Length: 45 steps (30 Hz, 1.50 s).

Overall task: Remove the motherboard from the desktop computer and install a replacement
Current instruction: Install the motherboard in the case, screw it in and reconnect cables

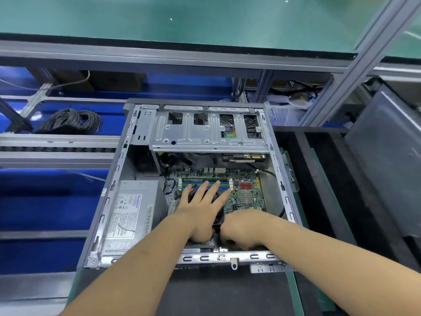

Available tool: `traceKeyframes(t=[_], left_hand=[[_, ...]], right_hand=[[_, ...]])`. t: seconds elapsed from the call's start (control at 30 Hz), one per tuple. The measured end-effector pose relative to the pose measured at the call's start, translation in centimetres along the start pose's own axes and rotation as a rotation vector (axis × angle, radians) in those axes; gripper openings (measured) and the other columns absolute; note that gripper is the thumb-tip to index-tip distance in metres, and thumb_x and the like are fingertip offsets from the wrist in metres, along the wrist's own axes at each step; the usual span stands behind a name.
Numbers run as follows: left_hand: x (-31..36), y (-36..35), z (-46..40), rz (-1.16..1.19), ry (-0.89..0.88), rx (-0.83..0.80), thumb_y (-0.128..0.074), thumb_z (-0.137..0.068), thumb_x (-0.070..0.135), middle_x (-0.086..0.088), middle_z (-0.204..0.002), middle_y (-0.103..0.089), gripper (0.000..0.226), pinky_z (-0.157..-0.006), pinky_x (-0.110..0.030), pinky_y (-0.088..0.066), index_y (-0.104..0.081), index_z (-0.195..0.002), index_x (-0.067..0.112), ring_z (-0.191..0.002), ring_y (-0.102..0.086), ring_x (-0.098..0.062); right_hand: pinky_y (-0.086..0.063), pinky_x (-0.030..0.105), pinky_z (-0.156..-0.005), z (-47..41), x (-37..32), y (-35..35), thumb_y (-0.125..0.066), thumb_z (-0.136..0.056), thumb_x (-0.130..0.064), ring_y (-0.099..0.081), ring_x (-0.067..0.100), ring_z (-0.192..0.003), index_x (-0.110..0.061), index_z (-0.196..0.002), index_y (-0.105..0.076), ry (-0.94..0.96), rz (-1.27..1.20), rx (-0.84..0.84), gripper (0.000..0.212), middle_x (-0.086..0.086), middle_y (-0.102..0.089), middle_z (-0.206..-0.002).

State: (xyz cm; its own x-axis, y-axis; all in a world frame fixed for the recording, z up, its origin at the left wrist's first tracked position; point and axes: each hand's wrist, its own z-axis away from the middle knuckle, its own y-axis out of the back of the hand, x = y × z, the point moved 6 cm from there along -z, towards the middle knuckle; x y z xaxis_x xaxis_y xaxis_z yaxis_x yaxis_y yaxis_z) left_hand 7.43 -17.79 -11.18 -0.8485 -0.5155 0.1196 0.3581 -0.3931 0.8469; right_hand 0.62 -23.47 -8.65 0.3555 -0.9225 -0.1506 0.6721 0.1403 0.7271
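Note:
An open grey desktop case (118,169) lies on its side on the bench. The green motherboard (247,190) sits in its floor, with blue memory slots along the far edge. My left hand (202,204) lies flat with straight, spread fingers on the black round CPU fan (217,221). My right hand (243,226) is beside it at the board's near edge, fingers curled downward; what they hold is hidden.
A grey power supply (129,213) fills the case's left side. A metal drive cage (205,131) spans the far end. A coil of black cable (73,120) lies to the far left. A dark side panel (385,156) leans at the right. Aluminium frame rails cross behind.

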Motion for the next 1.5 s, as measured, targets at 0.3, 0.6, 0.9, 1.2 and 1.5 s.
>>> traceKeyframes(t=[0.3, 0.6, 0.9, 1.2, 1.5], left_hand=[[0.0, 0.0, 0.0, 0.021, 0.001, 0.011, -0.057, -0.094, 0.027, 0.005, -0.161, 0.033, 0.104, -0.117, -0.059, 0.015, 0.030, -0.148, 0.043, -0.150, 0.027, -0.023], [0.0, 0.0, 0.0, 0.012, 0.012, 0.014, -0.059, -0.094, 0.024, 0.005, -0.160, 0.035, 0.108, -0.117, -0.059, 0.017, 0.032, -0.147, 0.043, -0.149, 0.028, -0.023], [0.1, 0.1, 0.2, -0.015, 0.015, 0.018, -0.058, -0.093, 0.018, 0.004, -0.160, 0.035, 0.110, -0.116, -0.058, 0.016, 0.036, -0.146, 0.041, -0.149, 0.028, -0.024], [-0.1, 0.2, 0.1, 0.127, -0.019, 0.000, -0.054, -0.086, 0.024, 0.009, -0.162, 0.028, 0.102, -0.116, -0.057, 0.019, 0.022, -0.152, 0.044, -0.149, 0.027, -0.018], [-1.0, 1.7, 0.8, 0.488, -0.059, 0.108, -0.064, -0.075, 0.030, 0.013, -0.166, -0.008, 0.093, -0.120, -0.045, 0.012, -0.019, -0.155, 0.047, -0.152, 0.000, -0.006]], right_hand=[[-0.045, 0.039, -0.059, -0.1, -0.2, -0.5, -0.045, -0.099, -0.009, -0.052, 0.031, -0.071, -0.006, -0.115, -0.060, -0.056, 0.185, 0.038, 0.022, 0.014, -0.064, -0.093], [-0.053, 0.041, -0.074, -0.8, 0.2, -2.0, -0.045, -0.097, -0.004, -0.065, 0.035, -0.092, -0.002, -0.107, -0.066, -0.112, 0.157, -0.131, 0.024, 0.015, -0.067, -0.102], [-0.048, 0.038, -0.065, 1.3, 0.3, -0.6, -0.046, -0.096, -0.010, -0.063, 0.035, -0.081, -0.002, -0.098, -0.065, -0.072, 0.093, 0.024, 0.020, 0.016, -0.064, -0.088], [-0.047, 0.030, -0.060, 1.8, 2.8, 2.3, -0.054, -0.093, -0.051, -0.050, 0.011, -0.060, -0.019, -0.076, -0.067, -0.257, -0.376, 0.480, 0.039, -0.005, -0.059, -0.064], [-0.046, 0.030, -0.064, 2.3, 2.4, 2.7, -0.063, -0.086, -0.024, -0.047, 0.000, -0.061, -0.026, -0.082, -0.060, -0.131, -0.637, 0.618, 0.006, -0.017, -0.051, -0.062]])
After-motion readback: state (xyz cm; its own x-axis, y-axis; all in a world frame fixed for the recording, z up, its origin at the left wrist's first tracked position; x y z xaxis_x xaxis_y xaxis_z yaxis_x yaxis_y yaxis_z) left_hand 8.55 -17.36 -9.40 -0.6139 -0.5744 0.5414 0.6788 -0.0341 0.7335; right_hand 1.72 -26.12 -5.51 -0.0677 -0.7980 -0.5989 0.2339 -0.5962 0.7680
